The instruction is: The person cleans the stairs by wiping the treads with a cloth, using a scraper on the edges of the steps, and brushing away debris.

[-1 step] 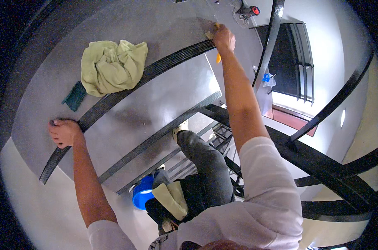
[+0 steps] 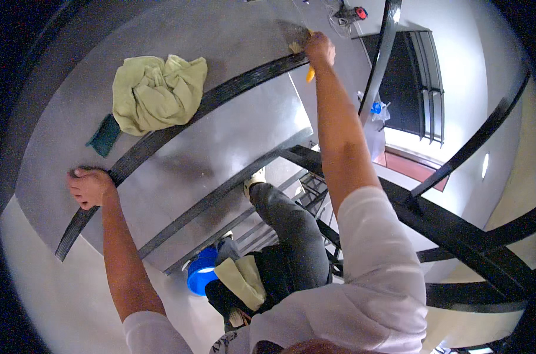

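Note:
My right hand [image 2: 321, 49] is closed around a slim tool with a yellow-orange handle [image 2: 310, 74], whose end sticks out below the fist. Its working end is mostly hidden. Beside the knuckles lies a small tan piece [image 2: 295, 48]; whether it belongs to the tool I cannot tell. Far to the left, my left hand [image 2: 90, 187] rests with curled fingers on the grey step [image 2: 238, 35], next to its ridged black edge strip [image 2: 221, 94]. What is under those fingers is hidden. Between the hands lie a crumpled pale green cloth [image 2: 159, 94] and a dark green scouring pad [image 2: 104, 135].
Lower steps run down below me, with a blue bucket [image 2: 202, 277] near my legs. Black metal railing bars [image 2: 451, 221] curve along the right. A dark corded tool with a red end [image 2: 350, 13] lies at the top. Another pale cloth [image 2: 241, 282] hangs at my waist.
My right hand has shifted very slightly to the right with the tool. The left hand remains in place, and the view has tilted a little.

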`<state>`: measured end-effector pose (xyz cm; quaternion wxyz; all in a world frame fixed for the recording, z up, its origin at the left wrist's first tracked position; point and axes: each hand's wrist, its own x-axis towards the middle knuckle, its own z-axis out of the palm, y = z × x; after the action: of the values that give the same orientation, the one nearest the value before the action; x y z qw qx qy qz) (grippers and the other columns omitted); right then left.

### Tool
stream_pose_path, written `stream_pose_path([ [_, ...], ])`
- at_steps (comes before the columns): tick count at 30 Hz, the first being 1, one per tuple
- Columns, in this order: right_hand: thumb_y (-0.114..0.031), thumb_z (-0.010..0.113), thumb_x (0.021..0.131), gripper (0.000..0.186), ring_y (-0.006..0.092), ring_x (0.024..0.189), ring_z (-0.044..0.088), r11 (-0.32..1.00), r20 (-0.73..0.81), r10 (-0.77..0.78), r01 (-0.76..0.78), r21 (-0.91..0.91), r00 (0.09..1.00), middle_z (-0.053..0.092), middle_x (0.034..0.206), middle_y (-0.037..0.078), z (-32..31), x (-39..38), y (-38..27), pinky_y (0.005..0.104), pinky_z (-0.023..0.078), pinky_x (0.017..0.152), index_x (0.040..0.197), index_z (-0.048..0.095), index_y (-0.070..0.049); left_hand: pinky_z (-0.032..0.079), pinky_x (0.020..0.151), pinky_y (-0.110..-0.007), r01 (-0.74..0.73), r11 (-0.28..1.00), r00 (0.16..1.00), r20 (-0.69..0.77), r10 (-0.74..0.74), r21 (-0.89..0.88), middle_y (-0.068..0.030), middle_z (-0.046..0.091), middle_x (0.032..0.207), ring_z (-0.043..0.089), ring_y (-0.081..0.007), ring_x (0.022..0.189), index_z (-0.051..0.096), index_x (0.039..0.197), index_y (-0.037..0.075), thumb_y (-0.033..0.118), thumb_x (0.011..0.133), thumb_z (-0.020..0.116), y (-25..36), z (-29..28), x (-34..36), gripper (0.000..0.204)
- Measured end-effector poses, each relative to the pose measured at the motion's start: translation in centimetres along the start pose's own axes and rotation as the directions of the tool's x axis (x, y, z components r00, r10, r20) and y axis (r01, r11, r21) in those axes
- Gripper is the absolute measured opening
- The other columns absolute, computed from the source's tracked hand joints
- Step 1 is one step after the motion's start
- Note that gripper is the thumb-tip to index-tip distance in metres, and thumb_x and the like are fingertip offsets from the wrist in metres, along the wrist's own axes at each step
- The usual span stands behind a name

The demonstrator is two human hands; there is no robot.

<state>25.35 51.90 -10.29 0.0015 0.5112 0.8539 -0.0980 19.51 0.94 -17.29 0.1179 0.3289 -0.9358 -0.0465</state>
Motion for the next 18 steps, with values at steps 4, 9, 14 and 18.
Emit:
stream_pose_path([
  [4,-0.029,0.037,0.084,0.029,0.0341,0.088,0.056,0.991,-0.153,-0.005,0.025,0.13,0.988,0.059,0.092,0.015,0.8,-1.2,1.3,0.0428,0.044,0.075,0.1,0.058,-0.018,0.027,0.087,-0.048,-0.026,0.999,0.997,-0.078,0.028,0.018,-0.0044,0.043,0.121,0.04,-0.0237,0.111,0.042,0.117,0.019,0.036,0.086,0.034,-0.3,-0.1,0.2,0.036],
  [9,-0.032,0.035,0.085,0.032,0.034,0.094,0.053,1.0,0.031,-0.008,0.008,0.01,0.999,0.057,0.1,0.014,0.2,-4.9,0.4,0.0436,0.043,0.078,0.109,0.053,-0.022,0.027,0.088,-0.048,-0.018,1.0,0.999,-0.039,0.018,-0.001,-0.0047,0.042,0.122,0.039,-0.0242,0.111,0.041,0.118,0.019,0.036,0.086,0.033,-0.2,-0.3,0.0,0.036],
  [14,-0.031,0.036,0.085,0.03,0.0339,0.096,0.053,0.999,0.014,0.017,-0.017,0.033,1.0,0.057,0.101,0.014,-0.2,-3.0,-0.1,0.0434,0.043,0.08,0.108,0.054,-0.021,0.027,0.087,-0.048,-0.063,0.998,0.993,-0.099,0.063,0.003,-0.0043,0.041,0.123,0.039,-0.0239,0.111,0.042,0.118,0.019,0.036,0.087,0.033,-0.7,0.7,0.2,0.036],
  [18,-0.03,0.036,0.085,0.03,0.0343,0.095,0.053,1.0,0.005,-0.001,0.001,-0.001,1.0,0.058,0.099,0.014,0.7,-3.3,0.7,0.0438,0.043,0.078,0.106,0.054,-0.019,0.026,0.087,-0.048,-0.08,0.997,0.988,-0.136,0.078,-0.009,-0.0043,0.041,0.123,0.039,-0.0242,0.112,0.043,0.117,0.019,0.036,0.087,0.033,-0.8,0.6,0.1,0.036],
])
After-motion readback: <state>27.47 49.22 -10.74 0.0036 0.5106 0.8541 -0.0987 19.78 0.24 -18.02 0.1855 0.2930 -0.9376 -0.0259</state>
